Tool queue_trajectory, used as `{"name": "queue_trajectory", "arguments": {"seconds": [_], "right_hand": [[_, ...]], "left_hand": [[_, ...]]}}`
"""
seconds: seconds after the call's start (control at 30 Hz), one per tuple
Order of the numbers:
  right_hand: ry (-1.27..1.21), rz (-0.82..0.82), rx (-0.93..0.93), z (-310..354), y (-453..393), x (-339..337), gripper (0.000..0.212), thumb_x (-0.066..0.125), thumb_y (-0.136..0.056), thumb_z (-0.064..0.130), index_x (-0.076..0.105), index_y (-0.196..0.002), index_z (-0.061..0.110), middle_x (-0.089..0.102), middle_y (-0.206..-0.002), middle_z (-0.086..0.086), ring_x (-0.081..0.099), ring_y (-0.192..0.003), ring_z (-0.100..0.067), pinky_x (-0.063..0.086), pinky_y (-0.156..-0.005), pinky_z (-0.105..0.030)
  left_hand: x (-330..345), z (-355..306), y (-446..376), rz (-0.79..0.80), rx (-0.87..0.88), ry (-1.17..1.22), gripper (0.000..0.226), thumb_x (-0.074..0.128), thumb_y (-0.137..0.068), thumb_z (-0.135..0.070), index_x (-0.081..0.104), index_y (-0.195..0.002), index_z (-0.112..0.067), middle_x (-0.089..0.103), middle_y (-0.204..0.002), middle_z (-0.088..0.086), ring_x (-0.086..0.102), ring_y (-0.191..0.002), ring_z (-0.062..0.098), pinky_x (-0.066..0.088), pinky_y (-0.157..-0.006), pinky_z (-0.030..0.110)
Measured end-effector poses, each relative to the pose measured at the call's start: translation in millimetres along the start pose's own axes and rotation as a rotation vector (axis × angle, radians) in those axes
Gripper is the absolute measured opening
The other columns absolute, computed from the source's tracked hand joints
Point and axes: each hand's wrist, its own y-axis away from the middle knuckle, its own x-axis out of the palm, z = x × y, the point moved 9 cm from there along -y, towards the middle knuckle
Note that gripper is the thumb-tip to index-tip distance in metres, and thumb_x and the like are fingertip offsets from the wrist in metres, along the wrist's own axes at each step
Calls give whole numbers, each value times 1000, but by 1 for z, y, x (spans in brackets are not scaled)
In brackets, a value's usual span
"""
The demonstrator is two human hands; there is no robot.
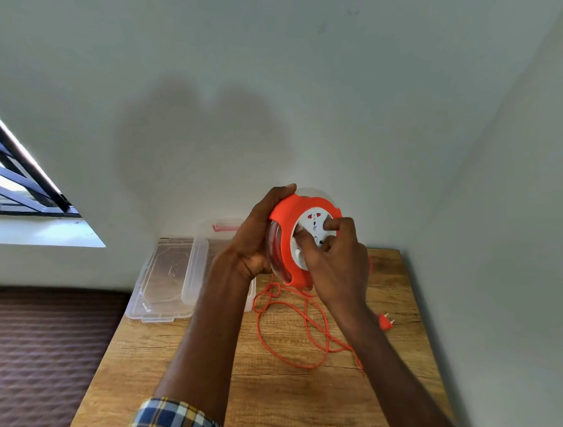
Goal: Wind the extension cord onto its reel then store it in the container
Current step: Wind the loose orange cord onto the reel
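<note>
Reel (286, 232) up off bench (281, 391): left grip (258, 233) clamped on rim, right grip (332, 259) pinching white hub; cord (306, 328) loose below w/ plug (385, 321).

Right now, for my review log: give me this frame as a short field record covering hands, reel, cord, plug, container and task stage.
left hand: holds the reel from behind, above the table
right hand: grip on the white socket face, fingers curled at its centre
reel: orange, lifted, tilted toward the camera
cord: orange, mostly loose in loops on the wooden table
plug: lying on the table, right side, unplugged
container: clear plastic, open, at the table's far left; lid beside it
stage: winding barely begun; nothing stored
</note>
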Motion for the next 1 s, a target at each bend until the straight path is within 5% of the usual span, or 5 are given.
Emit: {"name": "queue_trajectory", "arguments": {"seconds": [0.17,0.43,0.63,0.83,1.0], "right_hand": [[49,-14,-194,5,-8,-13,48,57,-87,73,59,-114,32,63,-75,16,63,-69,-2,48,-58,-25],[93,272,-558,10,-5,1,56,69,-94,6,62,-136,43,50,-146,5,48,-127,-18,54,-87,-32],[235,235,-555,19,-2,5,62,76,-88,22,56,-141,47,60,-135,1,53,-116,-23,59,-83,-44],[52,-13,-181,11,-6,-12,71,63,-70,84,64,-129,43,74,-81,17,68,-71,1,50,-58,-19],[112,-68,-166,13,-2,-11,69,54,-80,86,64,-122,32,79,-86,7,75,-73,-10,46,-52,-15]], "left_hand": [[-2,-1,-2,-23,18,17,56,60,-96,-61,81,-113,-12,79,-110,15,76,-94,32,63,-83,45],[-11,-1,-1,15,15,95,60,50,-100,-64,80,-118,-15,78,-116,13,76,-101,31,61,-90,47],[-21,-1,0,-65,12,45,58,53,-97,-65,82,-112,-16,79,-109,13,76,-94,30,62,-84,46],[-6,-3,0,-9,2,36,56,58,-98,-59,81,-112,-10,80,-107,16,77,-95,33,63,-82,44],[-4,2,-1,-2,-8,56,55,62,-95,-59,81,-114,-11,79,-109,14,77,-95,32,62,-84,44]]}}
